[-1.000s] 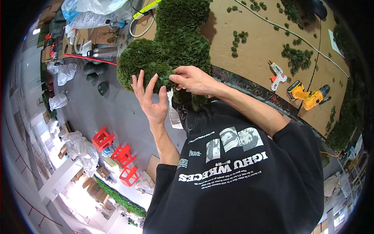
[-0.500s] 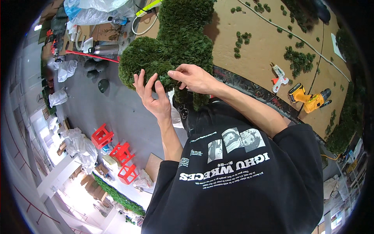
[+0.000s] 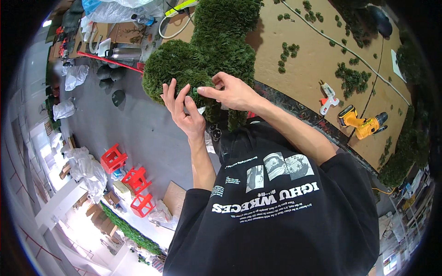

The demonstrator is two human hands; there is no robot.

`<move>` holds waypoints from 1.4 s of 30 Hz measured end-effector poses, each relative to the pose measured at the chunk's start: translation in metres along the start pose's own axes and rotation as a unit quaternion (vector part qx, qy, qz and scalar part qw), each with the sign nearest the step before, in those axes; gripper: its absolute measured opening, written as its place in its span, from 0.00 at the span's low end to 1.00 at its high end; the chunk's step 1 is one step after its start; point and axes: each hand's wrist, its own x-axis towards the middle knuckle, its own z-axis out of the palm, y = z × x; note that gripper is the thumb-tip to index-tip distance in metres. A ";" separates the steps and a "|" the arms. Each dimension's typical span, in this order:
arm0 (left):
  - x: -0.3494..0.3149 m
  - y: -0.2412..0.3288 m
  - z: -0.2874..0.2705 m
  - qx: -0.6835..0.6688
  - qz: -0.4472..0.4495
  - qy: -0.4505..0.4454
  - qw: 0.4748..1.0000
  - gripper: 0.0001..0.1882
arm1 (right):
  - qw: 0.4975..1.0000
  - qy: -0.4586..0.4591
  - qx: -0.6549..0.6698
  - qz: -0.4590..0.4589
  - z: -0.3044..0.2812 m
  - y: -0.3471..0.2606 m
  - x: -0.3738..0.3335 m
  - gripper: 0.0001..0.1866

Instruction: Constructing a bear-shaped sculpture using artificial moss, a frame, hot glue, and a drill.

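Observation:
A bushy green mass of artificial foliage (image 3: 223, 50) lies in front of me, with a rounded lobe (image 3: 170, 66) toward its left. My left hand (image 3: 186, 115) is at the near edge of that lobe, fingers spread and apart, the fingertips against the foliage. Just to its right, my right hand (image 3: 232, 92) is closed in a pinch over the greenery, thumb pointing left. A small bright green piece (image 3: 195, 90) shows at the thumb tip, between the two hands. Its exact kind is too small to make out.
On the brown-topped table at right lie a white-and-orange glue gun (image 3: 328, 98), a yellow cordless drill (image 3: 363, 122), foliage sprigs (image 3: 352, 77) and a pale cable (image 3: 343, 46). Red stools (image 3: 113, 158) stand on the grey floor at left. A steel bottle (image 3: 125, 54) lies beyond.
The view has shifted slightly. Both hands stay at the foliage lobe, and the small green piece shows more plainly at my right thumb tip.

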 end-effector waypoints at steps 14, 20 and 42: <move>-0.001 -0.009 0.002 0.001 -0.002 0.018 1.000 0.16 | 0.998 -0.002 -0.054 -0.043 0.002 0.007 0.003 0.42; -0.003 -0.008 0.006 -0.015 -0.008 0.029 0.999 0.16 | 0.996 0.016 -0.051 -0.067 0.005 0.012 0.006 0.39; -0.002 -0.009 0.010 -0.021 -0.012 0.035 0.999 0.21 | 0.993 0.030 -0.084 -0.083 -0.012 -0.024 0.039 0.32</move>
